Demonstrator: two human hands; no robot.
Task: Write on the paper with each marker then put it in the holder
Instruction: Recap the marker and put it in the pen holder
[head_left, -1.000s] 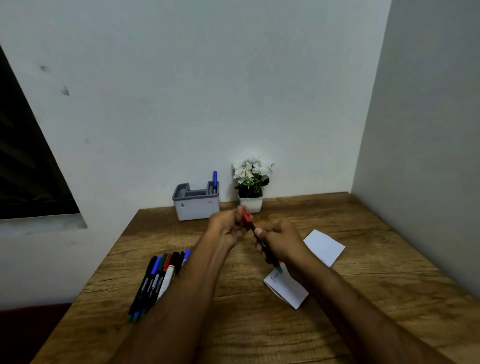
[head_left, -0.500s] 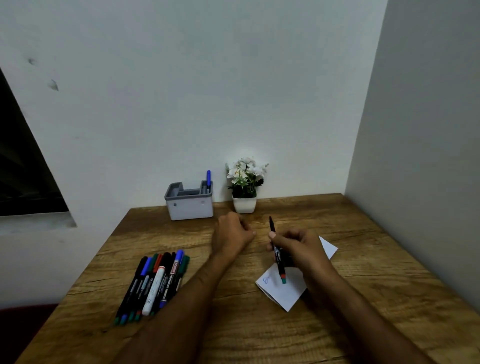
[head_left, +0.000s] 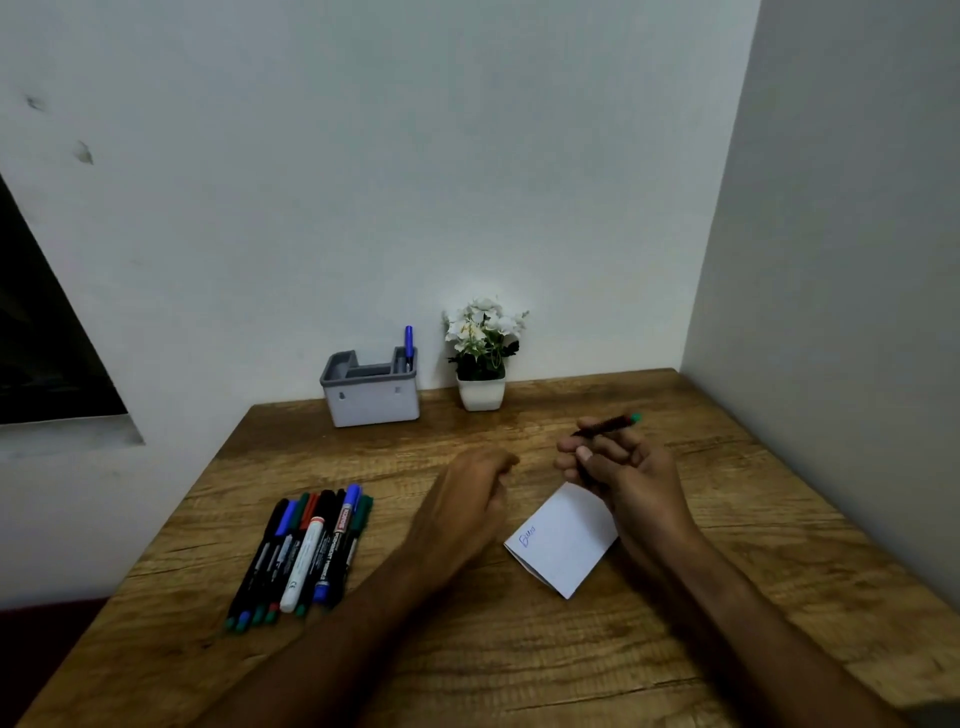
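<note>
Wooden table (head_left: 467, 649) under your hands: your right hand (head_left: 623, 478) has its fingers curled around a dark marker (head_left: 605, 427), green end pointing to 2 o'clock, above the folded paper (head_left: 566, 545). Your left hand (head_left: 467, 499) is loosely closed, holding nothing visible. The holder (head_left: 370, 397) sits at 11 o'clock, the spare markers (head_left: 306, 551) at 9.

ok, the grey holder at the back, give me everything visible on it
The holder is a light grey, plastic-looking box with a darker grey rim and a stepped top split into compartments. It stands upright on the wooden table by the wall, left of the flower pot and apart from it. One blue-capped marker stands in its right compartment. Neither hand touches it.
</note>
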